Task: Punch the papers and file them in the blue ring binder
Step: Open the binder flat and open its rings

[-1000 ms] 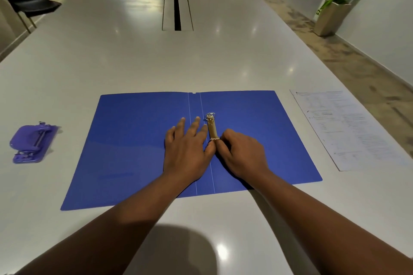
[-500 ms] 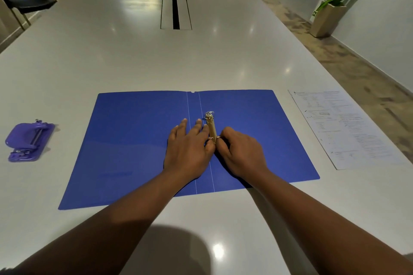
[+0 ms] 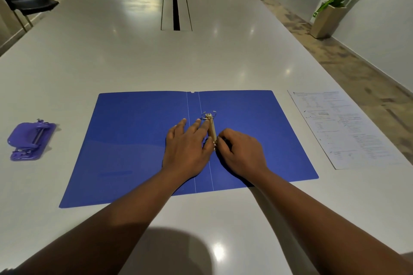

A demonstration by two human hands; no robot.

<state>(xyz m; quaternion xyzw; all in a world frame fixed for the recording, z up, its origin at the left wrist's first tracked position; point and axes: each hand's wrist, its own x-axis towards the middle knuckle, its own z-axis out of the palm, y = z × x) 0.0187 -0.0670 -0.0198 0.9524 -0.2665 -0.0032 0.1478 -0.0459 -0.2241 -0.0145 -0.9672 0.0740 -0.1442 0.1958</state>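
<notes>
Scene: I am leaning over the blue ring binder (image 3: 138,149), which is lying open and flat on the white table (image 3: 111,62).
Ring mechanism: the brass bar (image 3: 211,129) is sitting just right of the binder's spine folds; its far ring (image 3: 209,115) is looking parted at the top, the near ring is hiding between my fingers.
Left hand: my left hand (image 3: 187,147) is resting palm down on the binder, fingers spread and gripping nothing, fingertips touching the left side of the mechanism.
Right hand: my right hand (image 3: 241,152) is curling in from the binder's right cover, fingertips pinching at the near end of the mechanism; whether they are closing on a ring or a tab I cannot tell.
Papers: the printed sheets (image 3: 342,127) are lying unpunched on the table, just off the binder's right edge.
Hole punch: the purple punch (image 3: 30,140) is sitting well off the binder's left edge, untouched.
Step in hand: I judge I am opening the rings.
Doing it well: I am aiming to keep the left palm pressing the cover flat while pulling both ring halves evenly apart, keeping fingertips out of the gap.
</notes>
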